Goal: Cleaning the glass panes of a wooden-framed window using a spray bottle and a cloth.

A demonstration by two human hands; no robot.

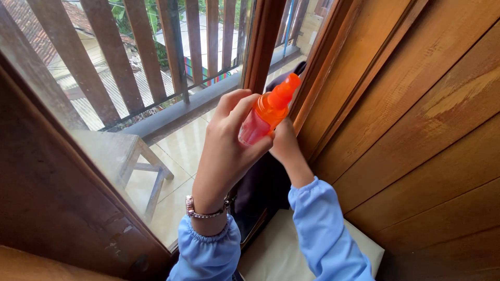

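Observation:
My left hand (225,140) is wrapped around a small spray bottle (268,112) with a clear pinkish body and an orange trigger head, held up in front of a window pane (130,130). Its nozzle points up and to the right, toward the wooden window frame (263,41). My right hand (284,143) sits just behind and below the bottle, against the frame's edge, with its fingers hidden. A dark cloth (260,190) hangs beneath it; I cannot tell whether the right hand grips it. Both arms wear light blue sleeves, and a bracelet circles my left wrist.
Wooden plank wall (416,130) fills the right side. Beyond the glass are a small wooden stool (140,161), a tiled balcony floor and a slatted wooden railing (135,52). A white cushion (281,250) lies below my arms. Dark wooden frame at lower left.

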